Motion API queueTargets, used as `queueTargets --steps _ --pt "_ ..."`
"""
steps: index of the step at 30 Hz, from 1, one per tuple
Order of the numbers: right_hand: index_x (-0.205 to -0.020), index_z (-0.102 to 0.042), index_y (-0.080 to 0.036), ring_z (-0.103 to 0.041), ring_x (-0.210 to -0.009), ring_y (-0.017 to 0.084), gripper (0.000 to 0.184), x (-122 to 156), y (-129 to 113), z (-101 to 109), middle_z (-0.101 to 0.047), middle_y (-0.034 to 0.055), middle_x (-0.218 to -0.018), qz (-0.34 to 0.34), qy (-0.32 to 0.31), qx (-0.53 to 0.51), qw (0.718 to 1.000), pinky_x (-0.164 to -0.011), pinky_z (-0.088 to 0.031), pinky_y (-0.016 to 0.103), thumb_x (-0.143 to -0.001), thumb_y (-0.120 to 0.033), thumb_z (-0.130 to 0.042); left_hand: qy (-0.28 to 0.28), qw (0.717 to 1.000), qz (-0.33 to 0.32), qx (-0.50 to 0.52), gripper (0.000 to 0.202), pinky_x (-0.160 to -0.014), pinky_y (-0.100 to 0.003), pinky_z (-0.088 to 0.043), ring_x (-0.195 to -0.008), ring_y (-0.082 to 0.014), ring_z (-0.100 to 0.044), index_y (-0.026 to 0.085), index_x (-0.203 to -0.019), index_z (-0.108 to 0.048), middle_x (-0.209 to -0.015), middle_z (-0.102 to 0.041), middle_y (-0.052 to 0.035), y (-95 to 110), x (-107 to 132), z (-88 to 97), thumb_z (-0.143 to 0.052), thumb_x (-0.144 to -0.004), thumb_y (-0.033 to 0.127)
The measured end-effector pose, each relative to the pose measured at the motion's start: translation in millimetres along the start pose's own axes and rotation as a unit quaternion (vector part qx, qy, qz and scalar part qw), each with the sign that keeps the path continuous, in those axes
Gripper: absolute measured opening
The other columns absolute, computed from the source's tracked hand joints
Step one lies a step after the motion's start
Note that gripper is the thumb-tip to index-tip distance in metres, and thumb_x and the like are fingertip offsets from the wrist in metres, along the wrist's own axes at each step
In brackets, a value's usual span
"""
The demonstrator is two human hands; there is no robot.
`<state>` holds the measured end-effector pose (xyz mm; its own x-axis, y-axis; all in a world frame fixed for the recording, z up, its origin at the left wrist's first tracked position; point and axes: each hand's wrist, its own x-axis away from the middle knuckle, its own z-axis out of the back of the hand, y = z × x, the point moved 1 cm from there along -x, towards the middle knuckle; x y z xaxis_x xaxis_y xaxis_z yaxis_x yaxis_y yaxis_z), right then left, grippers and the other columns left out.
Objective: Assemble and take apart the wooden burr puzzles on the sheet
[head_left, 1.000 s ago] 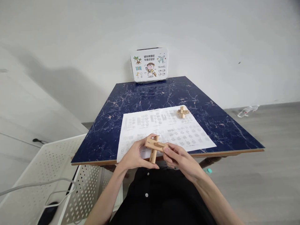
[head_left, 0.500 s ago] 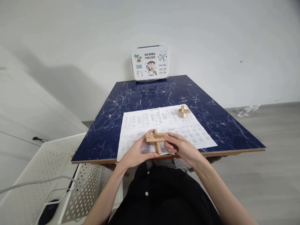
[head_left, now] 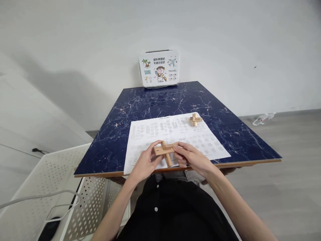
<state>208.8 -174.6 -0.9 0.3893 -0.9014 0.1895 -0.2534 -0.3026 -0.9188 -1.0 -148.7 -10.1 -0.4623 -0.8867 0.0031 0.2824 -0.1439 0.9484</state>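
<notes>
Both my hands hold a light wooden cross-shaped puzzle piece just above the near edge of the table. My left hand pinches its left end, fingers closed on the wood. From the right, my right hand grips the other end with curled fingers. The piece hovers over a white printed instruction sheet lying on the dark blue marbled table. A second, smaller assembled wooden puzzle rests on the sheet's far right corner.
A white illustrated box stands against the wall at the table's far edge. A white perforated basket with a grey cable sits at my left. A plastic bottle lies on the grey floor to the right.
The wooden piece has been lifted slightly forward over the sheet and turned flatter; both hands stayed on it.
</notes>
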Motion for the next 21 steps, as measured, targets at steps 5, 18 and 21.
queueTargets --steps 5,18,21 --pt "-0.091 -0.054 -0.021 -0.029 -0.055 0.008 0.044 -1.9 -1.0 -0.8 -0.039 -0.0082 -0.067 0.002 0.003 0.005 1.0 -0.051 -0.03 0.025 -0.091 -0.061 -0.072 0.011 1.0 -0.001 -0.005 0.053 -0.108 -0.043 -0.055 -0.12 -0.0274 -0.072 0.02 -0.149 -0.048 -0.128 -0.075 -0.0112 0.0 0.7 0.1 -0.061 -0.098 0.029" --pt "-0.09 -0.055 -0.021 -0.029 -0.054 0.008 0.044 -3.5 -1.1 -3.7 -0.04 -0.0085 -0.065 0.014 0.015 0.008 1.0 -0.05 -0.038 0.025 -0.091 -0.062 -0.073 0.025 0.999 -0.021 -0.024 0.055 -0.106 -0.042 -0.056 -0.12 -0.0271 -0.073 0.021 -0.153 -0.047 -0.129 -0.074 -0.0104 -13.8 -0.3 -1.8 -0.059 -0.1 0.031" --pt "-0.101 -0.057 -0.023 -0.045 -0.057 0.011 0.043 -3.9 -1.0 -6.1 -0.049 -0.0063 -0.07 0.06 0.015 0.061 0.996 -0.057 -0.046 0.03 -0.092 -0.063 -0.069 0.034 0.999 -0.028 -0.027 0.054 -0.107 -0.042 -0.056 -0.121 -0.0273 -0.072 0.021 -0.152 -0.049 -0.135 -0.072 -0.0116 -16.3 -0.9 -2.2 -0.059 -0.101 0.032"
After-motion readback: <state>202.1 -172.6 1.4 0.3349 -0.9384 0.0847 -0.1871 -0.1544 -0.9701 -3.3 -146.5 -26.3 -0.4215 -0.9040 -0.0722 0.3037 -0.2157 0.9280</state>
